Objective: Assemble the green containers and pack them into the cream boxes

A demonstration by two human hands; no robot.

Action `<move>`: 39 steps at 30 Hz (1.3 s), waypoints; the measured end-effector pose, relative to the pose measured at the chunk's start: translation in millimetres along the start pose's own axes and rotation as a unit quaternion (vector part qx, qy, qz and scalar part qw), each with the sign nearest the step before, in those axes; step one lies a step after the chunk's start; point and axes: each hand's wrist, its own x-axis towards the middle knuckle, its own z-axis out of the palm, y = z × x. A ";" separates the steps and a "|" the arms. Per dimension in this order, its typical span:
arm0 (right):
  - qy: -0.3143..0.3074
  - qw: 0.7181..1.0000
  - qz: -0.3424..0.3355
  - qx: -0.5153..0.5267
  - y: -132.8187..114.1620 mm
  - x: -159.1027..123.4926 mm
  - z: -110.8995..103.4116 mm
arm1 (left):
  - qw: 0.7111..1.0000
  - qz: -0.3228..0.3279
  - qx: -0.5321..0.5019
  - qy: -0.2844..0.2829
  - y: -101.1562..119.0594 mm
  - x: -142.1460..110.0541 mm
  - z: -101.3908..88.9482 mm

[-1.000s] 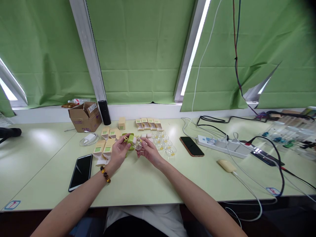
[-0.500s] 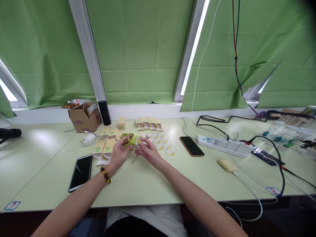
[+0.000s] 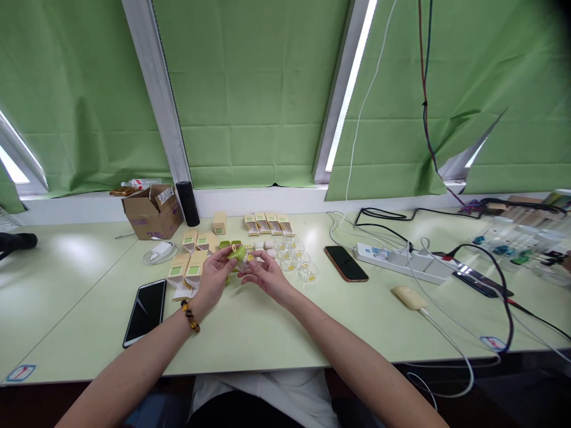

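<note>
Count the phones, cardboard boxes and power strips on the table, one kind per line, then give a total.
Phones: 2
Cardboard boxes: 1
Power strips: 1
Total: 4

Both hands (image 3: 243,274) have drawn closer, turning the green piece (image 3: 238,254) slightly leftward.

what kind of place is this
Likely an office-style workbench used for small packing work: a long pale green table by curtained windows, rows of small tan boxes and clear cases, plus a power strip with cables.
</note>
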 end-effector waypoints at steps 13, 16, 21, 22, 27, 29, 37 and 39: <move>0.058 0.998 -0.038 -0.003 4.4 3.1 -0.2 | 0.976 0.131 0.172 -0.013 9.8 -10.1 7.0; 0.083 0.995 -0.047 -0.023 7.0 4.7 -0.8 | 0.938 0.205 0.277 0.016 11.1 -14.0 12.6; 0.057 0.995 -0.062 -0.057 5.7 0.7 0.6 | 0.923 0.219 0.316 -0.001 11.5 -14.3 14.2; 0.040 0.995 -0.068 -0.056 3.8 -1.0 1.0 | 0.928 0.213 0.306 -0.004 11.4 -13.6 13.6; -0.023 0.994 -0.089 -0.057 -7.4 -7.1 1.1 | 0.947 0.191 0.255 -0.033 9.1 -10.8 11.5; -0.032 0.992 -0.095 -0.074 -9.4 -7.6 1.1 | 0.950 0.188 0.244 -0.043 7.3 -10.7 11.1; -0.030 0.981 -0.142 -0.128 -7.3 -7.8 4.3 | 0.940 0.208 0.262 -0.062 4.3 -11.7 7.8; -0.027 0.979 -0.152 -0.136 -6.1 -8.2 4.5 | 0.933 0.218 0.281 -0.065 6.0 -12.2 7.6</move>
